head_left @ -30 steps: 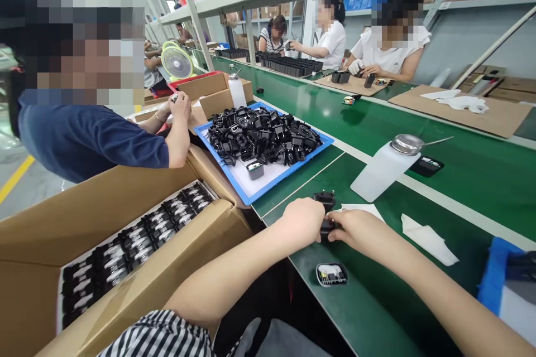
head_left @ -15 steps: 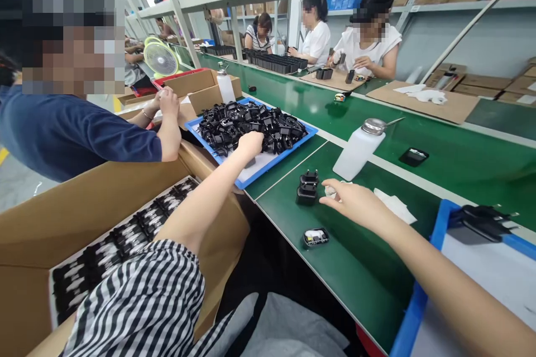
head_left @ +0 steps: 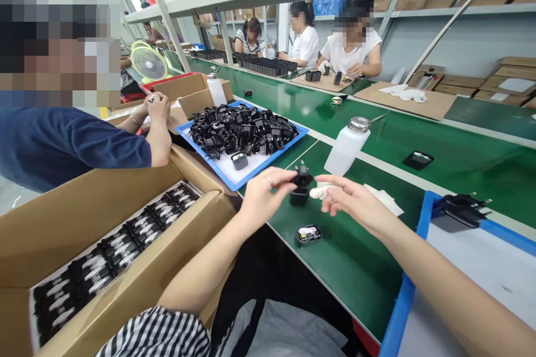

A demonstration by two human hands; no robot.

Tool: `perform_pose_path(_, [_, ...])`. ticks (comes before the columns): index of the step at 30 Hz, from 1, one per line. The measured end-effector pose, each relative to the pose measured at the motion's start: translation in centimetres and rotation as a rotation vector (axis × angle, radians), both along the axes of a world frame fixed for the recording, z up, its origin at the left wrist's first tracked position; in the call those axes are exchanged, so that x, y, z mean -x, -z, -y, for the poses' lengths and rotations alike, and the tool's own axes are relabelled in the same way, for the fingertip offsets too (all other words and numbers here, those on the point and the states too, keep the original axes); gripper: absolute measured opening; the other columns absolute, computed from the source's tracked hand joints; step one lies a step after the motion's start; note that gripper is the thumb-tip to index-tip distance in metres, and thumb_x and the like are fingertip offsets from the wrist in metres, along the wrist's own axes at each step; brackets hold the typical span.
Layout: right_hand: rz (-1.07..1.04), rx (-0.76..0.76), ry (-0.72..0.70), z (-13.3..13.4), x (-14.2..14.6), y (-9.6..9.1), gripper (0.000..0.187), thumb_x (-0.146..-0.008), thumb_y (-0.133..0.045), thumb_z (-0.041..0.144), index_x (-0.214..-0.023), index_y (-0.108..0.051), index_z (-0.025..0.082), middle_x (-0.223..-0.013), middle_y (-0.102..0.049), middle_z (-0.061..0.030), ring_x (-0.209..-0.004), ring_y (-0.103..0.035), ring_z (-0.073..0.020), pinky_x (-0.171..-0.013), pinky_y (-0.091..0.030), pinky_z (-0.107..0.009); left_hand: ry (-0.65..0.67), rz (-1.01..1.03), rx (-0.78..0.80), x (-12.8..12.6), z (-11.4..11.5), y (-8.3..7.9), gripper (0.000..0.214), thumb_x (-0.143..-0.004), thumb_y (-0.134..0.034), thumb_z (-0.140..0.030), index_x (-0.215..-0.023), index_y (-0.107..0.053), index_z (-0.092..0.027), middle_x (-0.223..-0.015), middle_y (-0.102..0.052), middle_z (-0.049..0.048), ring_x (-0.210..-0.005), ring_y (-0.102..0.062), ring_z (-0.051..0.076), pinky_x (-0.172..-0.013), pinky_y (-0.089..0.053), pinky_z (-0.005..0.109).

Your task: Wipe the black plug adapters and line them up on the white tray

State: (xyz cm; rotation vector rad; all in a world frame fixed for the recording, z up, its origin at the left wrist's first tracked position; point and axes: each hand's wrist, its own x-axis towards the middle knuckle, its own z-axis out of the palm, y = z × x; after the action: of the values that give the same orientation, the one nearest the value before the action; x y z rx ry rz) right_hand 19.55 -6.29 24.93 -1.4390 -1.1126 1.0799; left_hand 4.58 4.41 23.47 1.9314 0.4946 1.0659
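Note:
My left hand has its thumb and fingers closed at the left side of a black plug adapter with two metal prongs upward; whether it is lifted I cannot tell. A second black plug adapter stands just below. To the right, my right hand is curled around a crumpled white cloth, its fingertips close to the adapters. An opened black case with white and yellow parts inside lies nearer the table edge. Several black plug pieces are heaped in a blue-rimmed tray.
A white pump bottle stands behind my right hand, beside white tissue. Another blue tray holds a black plug at right. A cardboard box with packed rows sits at left. A person works beside me; others sit across.
My left hand has drawn back from the heaped tray to the plug adapters, uncovering a black piece at the tray's front. My right hand stays near the adapters. The view has shifted slightly.

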Motion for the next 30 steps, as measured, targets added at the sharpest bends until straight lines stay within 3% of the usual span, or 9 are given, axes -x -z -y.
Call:
perform_pose_path(4, [-0.184,-0.108,-0.11,-0.3,0.7,0.7,0.034,-0.062,-0.058,0.025,-0.094,-0.051,0.018,-0.062,-0.05,0.0025,-0.048,-0.042,-0.007,-0.044,-0.035,-0.019,0.263,0.163,0.5,-0.4,3.3,1.4,0.016,-0.057,-0.062,-0.016,-0.072,-0.057,-0.015,-0.069,-0.059,-0.0009,-0.063,-0.056,0.011,-0.06,-0.048,0.022])
perform_pose_path(7, [-0.095,-0.182,-0.103,0.1,0.8,1.2,0.017,-0.061,-0.06,0.023,-0.077,-0.056,0.019,-0.071,-0.052,0.0012,-0.057,-0.047,-0.0085,-0.046,-0.037,-0.018,0.314,0.145,0.632,-0.3,3.6,1.9,0.019,-0.057,-0.062,-0.016,-0.075,-0.056,-0.014,-0.071,-0.061,0.0005,-0.067,-0.057,0.013,-0.064,-0.048,0.024])
perform_pose_path(9, [0.126,-0.177,-0.088,0.7,0.8,1.5,0.012,-0.063,-0.058,0.023,-0.075,-0.057,0.02,-0.078,-0.054,0.0004,-0.066,-0.05,-0.0117,-0.054,-0.041,-0.022,0.251,0.051,0.532,0.5,3.3,1.9,0.023,-0.062,-0.057,-0.015,-0.086,-0.054,-0.015,-0.081,-0.061,0.0026,-0.077,-0.056,0.014,-0.072,-0.046,0.026])
perform_pose_path(12, [0.592,-0.117,-0.11,1.8,1.0,2.0,0.013,-0.07,-0.052,0.02,-0.082,-0.057,0.022,-0.084,-0.057,0.0001,-0.071,-0.051,-0.0151,-0.063,-0.041,-0.029,0.089,-0.186,0.254,2.1,3.0,2.0,0.025,-0.071,-0.046,-0.017,-0.095,-0.052,-0.019,-0.095,-0.057,0.0029,-0.087,-0.052,0.013,-0.078,-0.042,0.028])
perform_pose_path(14, [0.832,-0.093,-0.161,2.3,1.4,2.5,0.015,-0.073,-0.048,0.019,-0.086,-0.056,0.022,-0.083,-0.058,-0.0008,-0.072,-0.051,-0.017,-0.064,-0.041,-0.032,0.071,-0.355,0.103,2.8,3.3,2.4,0.026,-0.072,-0.047,-0.022,-0.097,-0.052,-0.02,-0.099,-0.055,0.0022,-0.088,-0.051,0.014,-0.079,-0.041,0.029])
perform_pose_path(16, [0.942,-0.086,-0.195,2.5,1.8,3.1,0.017,-0.074,-0.047,0.019,-0.088,-0.056,0.021,-0.084,-0.058,-0.002,-0.074,-0.051,-0.0184,-0.064,-0.041,-0.033,0.098,-0.471,0.011,3.0,4.1,3.0,0.035,-0.066,-0.055,-0.028,-0.1,-0.05,-0.021,-0.1,-0.054,0.0023,-0.089,-0.05,0.016,-0.079,-0.041,0.03])
perform_pose_path(21, [0.818,-0.035,-0.204,2.0,1.5,4.2,0.03,-0.069,-0.053,0.021,-0.099,-0.052,0.02,-0.098,-0.055,-0.0019,-0.086,-0.049,-0.0172,-0.074,-0.04,-0.03,0.068,-0.523,-0.05,1.9,5.5,4.7,0.033,-0.065,-0.057,-0.029,-0.096,-0.052,-0.019,-0.091,-0.058,0.0024,-0.081,-0.053,0.016,-0.074,-0.043,0.029])
perform_pose_path(24, [0.713,0.078,-0.232,1.8,1.0,4.1,0.031,-0.068,-0.052,0.025,-0.098,-0.052,0.019,-0.094,-0.056,-0.0025,-0.076,-0.052,-0.0165,-0.069,-0.043,-0.029,0.071,-0.511,-0.032,1.7,5.6,5.0,0.03,-0.067,-0.055,-0.03,-0.095,-0.052,-0.018,-0.089,-0.058,0.0022,-0.07,-0.054,0.013,-0.066,-0.045,0.025])
perform_pose_path(30, [0.652,0.148,-0.229,1.5,0.6,3.9,0.023,-0.067,-0.047,0.032,-0.087,-0.051,0.021,-0.082,-0.059,-0.0024,-0.073,-0.055,-0.0191,-0.064,-0.046,-0.027,0.079,-0.57,-0.218,1.4,5.4,5.0,0.031,-0.07,-0.049,-0.036,-0.096,-0.05,-0.019,-0.094,-0.057,0.0028,-0.083,-0.053,0.015,-0.073,-0.044,0.026])
